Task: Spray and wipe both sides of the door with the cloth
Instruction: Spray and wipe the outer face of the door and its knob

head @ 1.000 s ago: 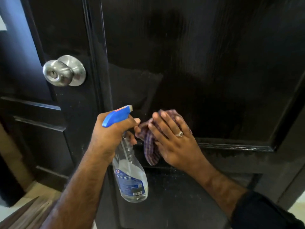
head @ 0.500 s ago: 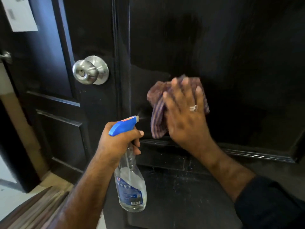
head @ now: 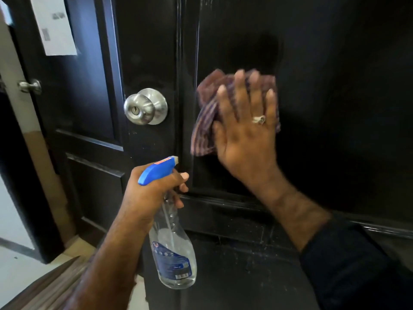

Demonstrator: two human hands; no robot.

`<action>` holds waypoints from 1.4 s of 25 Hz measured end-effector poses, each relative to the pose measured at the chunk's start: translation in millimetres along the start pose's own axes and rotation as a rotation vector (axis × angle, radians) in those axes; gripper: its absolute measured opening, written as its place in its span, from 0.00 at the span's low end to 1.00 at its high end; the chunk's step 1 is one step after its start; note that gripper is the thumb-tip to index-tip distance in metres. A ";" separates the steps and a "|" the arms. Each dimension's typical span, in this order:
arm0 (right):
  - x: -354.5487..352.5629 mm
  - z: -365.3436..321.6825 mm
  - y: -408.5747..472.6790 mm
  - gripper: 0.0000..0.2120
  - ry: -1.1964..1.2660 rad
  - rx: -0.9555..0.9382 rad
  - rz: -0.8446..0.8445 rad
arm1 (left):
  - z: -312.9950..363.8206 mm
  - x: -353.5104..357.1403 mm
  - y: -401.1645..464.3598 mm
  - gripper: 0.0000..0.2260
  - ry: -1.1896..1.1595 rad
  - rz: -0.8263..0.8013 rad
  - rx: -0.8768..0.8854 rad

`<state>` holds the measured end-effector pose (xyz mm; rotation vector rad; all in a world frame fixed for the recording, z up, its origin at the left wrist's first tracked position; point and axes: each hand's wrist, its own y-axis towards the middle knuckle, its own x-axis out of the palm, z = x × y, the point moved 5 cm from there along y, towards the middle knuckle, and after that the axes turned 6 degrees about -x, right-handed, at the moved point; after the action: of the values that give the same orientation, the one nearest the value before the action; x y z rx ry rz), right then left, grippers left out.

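Note:
A black panelled door fills the view, with a silver knob at its left stile. My right hand lies flat with straight fingers, pressing a crumpled purple striped cloth against the upper panel, right of the knob. My left hand grips the neck of a clear spray bottle with a blue trigger head, nozzle aimed at the door below the cloth. The bottle hangs in front of the door's lower panel.
A second dark door stands behind at left with a white paper sheet stuck on it and a lever handle. Light floor tiles and a wooden surface show at the bottom left.
My right hand has slid the cloth upward on the panel, from its lower edge to knob height. The left hand keeps holding the bottle, and my view has shifted left and up.

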<state>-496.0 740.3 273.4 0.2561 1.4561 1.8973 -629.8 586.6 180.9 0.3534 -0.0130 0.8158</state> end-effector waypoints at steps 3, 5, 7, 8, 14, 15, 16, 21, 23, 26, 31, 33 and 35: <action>23.1 -44.1 -96.8 0.33 0.060 -0.409 -0.218 | 3.3 -4.8 -1.4 0.04 -0.001 -0.009 0.006; 24.5 -34.6 -113.8 0.35 0.007 -0.554 -0.301 | 4.5 -7.1 -3.5 0.03 0.026 -0.010 -0.002; 15.2 -16.5 -69.5 0.31 -0.003 -0.476 -0.173 | 6.1 -11.0 -4.0 0.05 0.035 -0.004 0.006; 8.4 -4.8 -33.7 0.29 -0.025 -0.364 -0.091 | 6.4 -12.8 -3.3 0.07 0.030 0.000 0.017; 16.2 -31.6 10.0 0.28 0.010 -0.288 -0.082 | 11.1 -19.5 -1.1 0.05 0.007 0.032 0.012; 24.5 -46.5 -18.9 0.28 0.022 -0.437 -0.149 | 12.3 -22.1 -0.4 0.04 0.004 0.025 0.014; 28.5 -54.1 -44.9 0.27 0.025 -0.570 -0.225 | 12.9 -22.9 0.0 0.05 0.004 0.010 0.020; 13.7 -24.3 33.6 0.25 -0.039 -0.725 -0.134 | 15.5 -30.8 -2.0 0.14 0.024 0.012 0.033; 0.2 -1.0 99.6 0.25 -0.129 -0.578 -0.078 | 14.5 -33.8 -0.4 0.13 0.035 0.019 0.029; -1.5 -4.4 115.9 0.27 -0.157 -0.384 -0.041 | 13.3 -35.3 1.7 0.11 0.043 0.039 0.027; 37.8 -60.6 -36.0 0.31 -0.027 -0.558 -0.205 | 9.4 -36.5 3.7 0.06 0.030 0.047 0.010; 41.6 -61.7 -78.7 0.33 -0.018 -0.742 -0.358 | 8.8 -41.5 2.2 0.05 0.031 0.049 0.006; 35.1 -46.6 -68.8 0.32 0.005 -0.800 -0.333 | 7.4 -47.8 1.5 0.07 0.033 0.058 -0.004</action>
<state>-518.4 734.5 186.2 -0.3463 0.5952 2.0199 -662.8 551.3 181.3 0.3375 0.0059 0.8784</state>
